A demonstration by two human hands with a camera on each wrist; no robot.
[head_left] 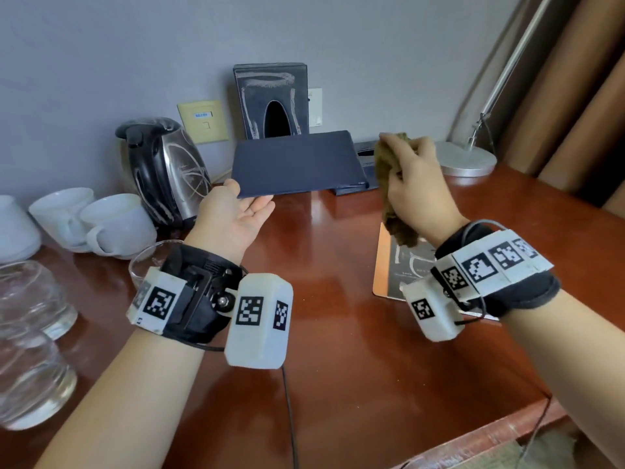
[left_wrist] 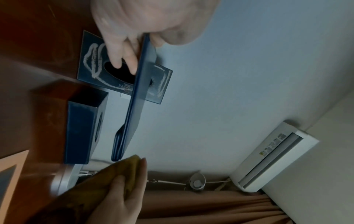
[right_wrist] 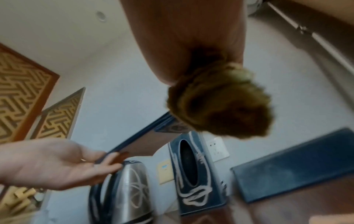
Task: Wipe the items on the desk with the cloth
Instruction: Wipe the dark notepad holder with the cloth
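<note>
1. Fingers (left_wrist: 116,60) of the left hand (head_left: 233,211) were clamped on the blue folder's (head_left: 297,164) near corner, holding it above the counter (head_left: 338,299).
2. Right hand (head_left: 419,191) gripped the olive cloth (head_left: 392,184) just beside the folder's right edge.
3. Kettle (head_left: 169,167) stood to the left.

I count three white cups: (head_left: 15,228), (head_left: 61,211) and (head_left: 118,225), at the left of the tabletop (head_left: 338,299). Two clear glasses stand nearer me, (head_left: 32,296) and (head_left: 32,377), plus one small glass bowl (head_left: 148,262). There is one kettle (head_left: 162,167), one upright tissue box (head_left: 270,99), one flat blue folder (head_left: 294,167), one cloth (head_left: 392,184), one lamp base (head_left: 468,159), and one printed card (head_left: 395,269).
</note>
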